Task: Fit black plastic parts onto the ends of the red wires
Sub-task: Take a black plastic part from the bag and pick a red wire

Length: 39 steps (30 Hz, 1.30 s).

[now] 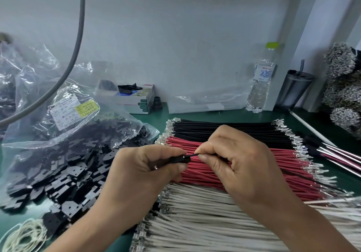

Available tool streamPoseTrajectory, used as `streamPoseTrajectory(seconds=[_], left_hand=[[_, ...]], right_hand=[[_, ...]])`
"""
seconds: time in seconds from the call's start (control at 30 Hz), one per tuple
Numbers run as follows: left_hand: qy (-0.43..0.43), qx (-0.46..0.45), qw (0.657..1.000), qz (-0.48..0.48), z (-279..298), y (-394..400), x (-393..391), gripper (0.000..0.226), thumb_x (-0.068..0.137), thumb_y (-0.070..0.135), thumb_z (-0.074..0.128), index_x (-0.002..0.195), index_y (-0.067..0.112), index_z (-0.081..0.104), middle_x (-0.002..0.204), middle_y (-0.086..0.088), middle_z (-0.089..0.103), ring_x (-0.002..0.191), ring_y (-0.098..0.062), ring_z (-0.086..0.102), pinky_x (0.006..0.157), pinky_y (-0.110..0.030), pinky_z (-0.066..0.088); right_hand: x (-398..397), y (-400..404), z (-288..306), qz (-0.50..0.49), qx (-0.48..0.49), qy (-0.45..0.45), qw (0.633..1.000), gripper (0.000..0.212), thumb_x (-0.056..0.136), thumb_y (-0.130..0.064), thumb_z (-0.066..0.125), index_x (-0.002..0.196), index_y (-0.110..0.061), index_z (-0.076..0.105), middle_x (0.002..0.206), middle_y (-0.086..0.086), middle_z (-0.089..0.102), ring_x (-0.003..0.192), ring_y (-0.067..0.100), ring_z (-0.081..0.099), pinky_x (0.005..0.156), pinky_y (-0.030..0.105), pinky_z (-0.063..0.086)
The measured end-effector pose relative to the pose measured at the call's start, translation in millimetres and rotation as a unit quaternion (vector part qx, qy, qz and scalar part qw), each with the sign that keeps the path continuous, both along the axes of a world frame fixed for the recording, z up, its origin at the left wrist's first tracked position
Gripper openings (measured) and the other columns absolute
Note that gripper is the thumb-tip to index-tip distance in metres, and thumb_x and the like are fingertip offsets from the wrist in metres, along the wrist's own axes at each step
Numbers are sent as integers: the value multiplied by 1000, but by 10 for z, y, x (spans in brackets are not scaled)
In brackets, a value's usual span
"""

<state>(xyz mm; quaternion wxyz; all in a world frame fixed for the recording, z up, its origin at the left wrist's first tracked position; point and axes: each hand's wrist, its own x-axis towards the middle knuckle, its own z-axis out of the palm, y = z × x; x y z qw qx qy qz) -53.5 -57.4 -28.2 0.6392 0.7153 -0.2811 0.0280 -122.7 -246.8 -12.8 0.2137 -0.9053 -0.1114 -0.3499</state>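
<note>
left hand [144, 165] pinches black plastic part [180, 159] at fingertips | right hand [232, 158] pinches thin dark wire [193, 155] just beside it, entering part | red wires [244, 171] beneath fingers on tabletop | judged light, limp wire; grip near terminal, part small, slippery

Bag of parts [64, 134] crowds wires' [244, 162] left.
</note>
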Motion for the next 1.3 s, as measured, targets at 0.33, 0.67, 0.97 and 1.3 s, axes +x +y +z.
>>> streamPoseTrajectory(seconds=[0.33, 0.67, 0.97, 1.3], left_hand=[[-39, 24, 999, 16, 31, 3, 28, 38, 77, 5, 84, 89, 41, 82, 72, 4, 78, 56, -10, 72, 56, -16, 57], [77, -79, 994, 15, 10, -21, 132, 24, 68, 27, 81, 92, 28, 83, 77, -13, 78, 54, -17, 69, 43, -22, 45], [113, -142, 983, -21, 40, 58, 190, 26, 71, 24, 83, 96, 17, 82, 91, -15, 80, 65, -26, 76, 50, -26, 56], [173, -213, 962, 4, 75, 137, 306, 33, 68, 24, 81, 98, 9, 81, 97, -22, 78, 66, -22, 73, 51, -24, 56]], right_hand=[[39, 15, 49, -63, -91, -73, 991, 12, 93, -28, 66, 91, -21, 76, 85, -11, 61, 79, 11, 55, 61, 31, 49], [127, 150, -117, -103, -146, 60, 982, 15, 95, -39, 62, 95, -29, 74, 87, -15, 57, 87, 10, 50, 62, 32, 50], [7, 96, 68, -160, -86, 9, 983, 11, 88, -39, 67, 80, -31, 65, 77, -17, 56, 71, 4, 51, 52, 23, 42], [-184, -808, 290, -352, -113, 13, 929, 34, 78, -41, 78, 109, -25, 77, 99, -4, 65, 97, 25, 58, 75, 37, 47]])
